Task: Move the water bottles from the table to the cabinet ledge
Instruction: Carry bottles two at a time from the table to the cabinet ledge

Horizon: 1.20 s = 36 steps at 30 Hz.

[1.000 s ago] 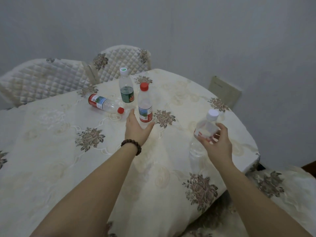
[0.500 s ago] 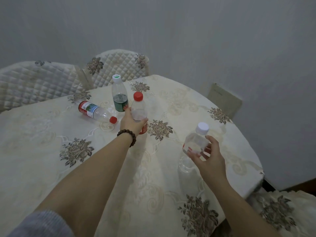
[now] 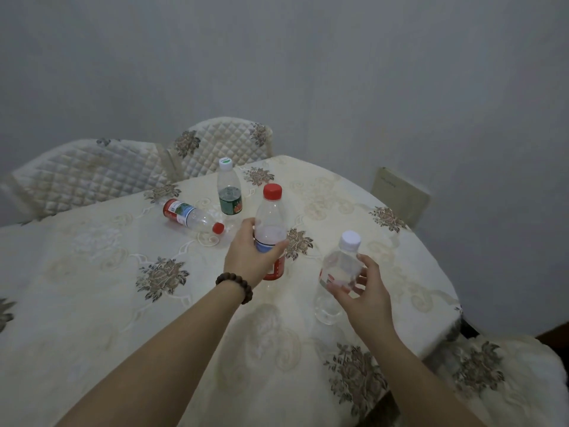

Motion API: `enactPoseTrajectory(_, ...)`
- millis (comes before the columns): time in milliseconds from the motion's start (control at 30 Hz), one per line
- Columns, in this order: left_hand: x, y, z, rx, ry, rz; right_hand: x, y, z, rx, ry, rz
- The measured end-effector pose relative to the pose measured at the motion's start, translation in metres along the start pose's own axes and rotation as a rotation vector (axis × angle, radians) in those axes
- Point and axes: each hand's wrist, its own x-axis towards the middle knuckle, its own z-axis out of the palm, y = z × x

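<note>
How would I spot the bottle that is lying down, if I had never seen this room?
Look at the round table with the cream flowered cloth, toward its far side near the two quilted chairs. There a clear bottle lies on its side, just left of a standing green-labelled bottle. It is the only bottle tipped over, with a red cap and a red and blue label.
</note>
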Motion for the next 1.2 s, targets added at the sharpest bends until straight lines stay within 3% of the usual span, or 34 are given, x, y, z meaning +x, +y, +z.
enactPoseTrajectory(333,-0.08,0.049,-0.001,-0.048,-0.089,0.033,-0.07,-0.037,-0.043,-0.034,0.16,-0.052)
enactPoseTrajectory(767,-0.189,0.122,-0.008,-0.166,-0.384,0.255,-0.224,-0.093,-0.125,-0.038,0.587,-0.027)
enactPoseTrajectory(1200,-0.376,0.143,0.003,-0.222,-0.802,0.391,-0.451,-0.042,-0.148,-0.098,0.961,0.178)
